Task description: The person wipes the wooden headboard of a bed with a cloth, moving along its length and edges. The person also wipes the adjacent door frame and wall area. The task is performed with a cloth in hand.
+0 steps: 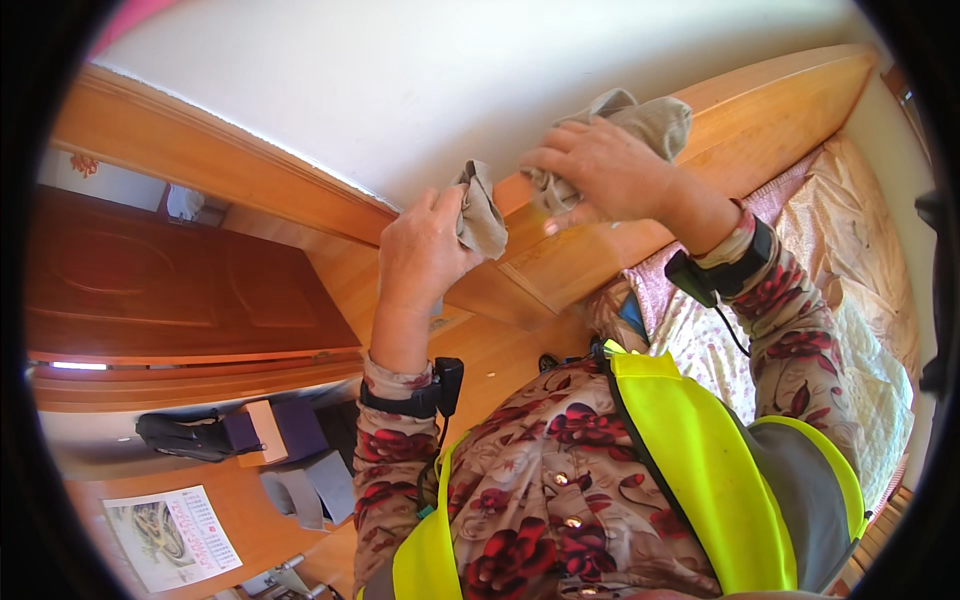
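My left hand [424, 247] grips a crumpled grey-beige cloth [482, 214] near the end of the wooden door trim [292, 184]. To its right, my right hand [600, 169] is spread over a second bunched cloth of the same colour [656, 124], at the top of a wooden headboard or cabinet panel [765, 97] against the white wall. The thumb of my right hand points down below the cloth. Whether the two cloth parts join cannot be told.
A reddish-brown door [180, 277] stands at the left. A black bag [184, 436], boxes [296, 431] and a calendar sheet [174, 536] lie at lower left. A bed with a shiny tan cover [862, 225] is at the right, above a wooden floor [480, 360].
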Demonstrator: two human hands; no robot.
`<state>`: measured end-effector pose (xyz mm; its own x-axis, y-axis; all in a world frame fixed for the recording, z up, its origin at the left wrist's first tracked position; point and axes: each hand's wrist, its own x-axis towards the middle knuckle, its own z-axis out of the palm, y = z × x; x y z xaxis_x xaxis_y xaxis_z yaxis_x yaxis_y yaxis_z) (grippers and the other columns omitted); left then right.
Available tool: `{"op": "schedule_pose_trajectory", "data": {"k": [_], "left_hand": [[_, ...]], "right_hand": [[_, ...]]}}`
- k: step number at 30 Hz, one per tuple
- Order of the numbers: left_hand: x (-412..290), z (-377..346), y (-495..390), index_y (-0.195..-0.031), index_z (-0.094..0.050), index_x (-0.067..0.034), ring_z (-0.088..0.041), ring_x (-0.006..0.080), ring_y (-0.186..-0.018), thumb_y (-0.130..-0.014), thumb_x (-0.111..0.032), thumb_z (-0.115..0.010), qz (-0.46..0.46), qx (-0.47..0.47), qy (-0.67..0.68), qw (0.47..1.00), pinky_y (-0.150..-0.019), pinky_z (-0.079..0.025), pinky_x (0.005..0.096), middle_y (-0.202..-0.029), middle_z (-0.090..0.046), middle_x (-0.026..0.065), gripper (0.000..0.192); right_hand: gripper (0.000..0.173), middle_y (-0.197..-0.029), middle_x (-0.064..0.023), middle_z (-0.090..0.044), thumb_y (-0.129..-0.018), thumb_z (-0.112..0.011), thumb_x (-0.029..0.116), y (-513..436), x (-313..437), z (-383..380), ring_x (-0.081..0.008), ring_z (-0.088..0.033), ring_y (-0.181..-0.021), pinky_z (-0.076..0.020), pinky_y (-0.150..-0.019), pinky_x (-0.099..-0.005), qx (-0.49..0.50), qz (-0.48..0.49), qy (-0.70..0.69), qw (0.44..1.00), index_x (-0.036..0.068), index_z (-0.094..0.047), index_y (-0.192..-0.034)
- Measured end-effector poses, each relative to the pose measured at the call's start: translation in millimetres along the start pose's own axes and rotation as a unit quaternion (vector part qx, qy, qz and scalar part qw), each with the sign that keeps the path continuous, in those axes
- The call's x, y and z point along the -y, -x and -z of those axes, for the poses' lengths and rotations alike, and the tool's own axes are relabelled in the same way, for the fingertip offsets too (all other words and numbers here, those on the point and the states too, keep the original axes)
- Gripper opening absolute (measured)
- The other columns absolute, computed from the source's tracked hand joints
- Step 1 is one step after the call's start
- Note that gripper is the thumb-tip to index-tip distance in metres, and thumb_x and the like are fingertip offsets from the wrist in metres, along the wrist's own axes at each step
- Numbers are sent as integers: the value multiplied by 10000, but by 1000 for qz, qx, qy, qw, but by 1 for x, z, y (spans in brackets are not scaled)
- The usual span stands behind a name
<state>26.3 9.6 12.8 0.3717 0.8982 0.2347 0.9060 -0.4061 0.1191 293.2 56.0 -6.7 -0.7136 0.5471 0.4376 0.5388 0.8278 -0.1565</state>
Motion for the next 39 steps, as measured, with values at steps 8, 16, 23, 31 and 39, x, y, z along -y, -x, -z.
{"op": "schedule_pose_trajectory", "data": {"k": [8,16,23,31,39], "left_hand": [[2,-5,1,-1194,-619,-97,-665,309,-919,-590,-383,-913,-3,-5,0,1000,-734,-542,421,-998,-675,97,730],[4,-7,2,-1181,-619,-89,-670,307,-904,-591,-387,-914,0,2,-9,1000,-729,-547,416,-999,-679,93,724],[0,-8,1,-1180,-620,-95,-671,306,-909,-586,-398,-913,14,10,-10,1000,-726,-549,412,-1003,-681,85,729],[-4,-7,1,-1176,-632,-110,-669,316,-919,-583,-372,-913,10,9,-13,1000,-745,-543,428,-992,-681,102,707],[2,-12,2,-1181,-638,-110,-670,311,-927,-590,-340,-908,10,0,-3,1000,-753,-546,419,-1001,-684,90,690]], "right_hand": [[583,-1240,-139,-606,-876,-678,494,6,-9,0,-330,-539,-1206,-427,-991,-433,-81,-12,-155,985,57,-579,-1248],[486,-1279,-93,-616,-846,-680,252,38,-39,22,-309,-537,-1218,-360,-1057,-469,36,-106,36,993,104,-590,-1300],[325,-1177,-80,-653,-913,-608,182,22,-32,4,-308,-588,-1120,-450,-963,-432,-15,-54,-52,997,120,-643,-1230],[243,-1223,-152,-639,-964,-609,195,-25,-17,4,-366,-563,-1209,-451,-1017,-449,-59,147,-192,969,37,-654,-1144],[458,-1282,-125,-615,-838,-762,261,-1,-24,0,-344,-557,-1209,-442,-1004,-457,9,-62,-181,981,44,-617,-1215]]}}
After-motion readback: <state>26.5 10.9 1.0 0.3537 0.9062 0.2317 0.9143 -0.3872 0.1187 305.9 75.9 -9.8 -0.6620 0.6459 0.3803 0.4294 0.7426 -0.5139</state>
